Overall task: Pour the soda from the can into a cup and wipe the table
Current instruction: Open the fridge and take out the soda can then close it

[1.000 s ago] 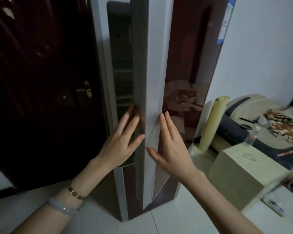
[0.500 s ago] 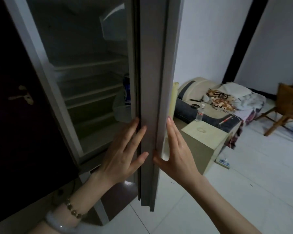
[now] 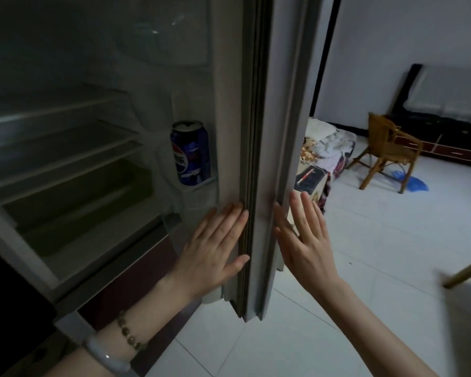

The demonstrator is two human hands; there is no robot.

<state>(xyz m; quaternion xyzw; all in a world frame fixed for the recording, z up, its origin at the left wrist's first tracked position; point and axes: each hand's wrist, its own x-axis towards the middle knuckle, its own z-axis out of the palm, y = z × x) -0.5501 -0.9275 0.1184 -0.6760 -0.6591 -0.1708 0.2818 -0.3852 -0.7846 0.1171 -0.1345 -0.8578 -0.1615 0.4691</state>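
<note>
1. Can (image 3: 191, 153): blue soda can standing upright in a clear door bin (image 3: 201, 186) on the inside of the fridge door (image 3: 280, 131); the only thing in that bin; top closed as far as I can tell.
2. Writing on the can: round red-white-blue Pepsi-style logo with white Chinese characters across it; too blurred to read in full.
3. Fridge interior: pale shelves (image 3: 65, 137) and a drawer (image 3: 79, 202) low down; dim, so contents cannot be told.
4. Left hand (image 3: 215, 248): flat on the inner face of the door, just below the can's bin; fingers straight and pressed together, thumb out against the door seal; bead bracelet (image 3: 128, 333) and pale bangle (image 3: 106, 357) on the wrist.
5. Right hand (image 3: 305, 240): flat against the door's outer side; fingers straight and slightly spread; holds nothing.
6. Background: wooden chair (image 3: 389, 151) on white floor tiles, well apart from the fridge.
</note>
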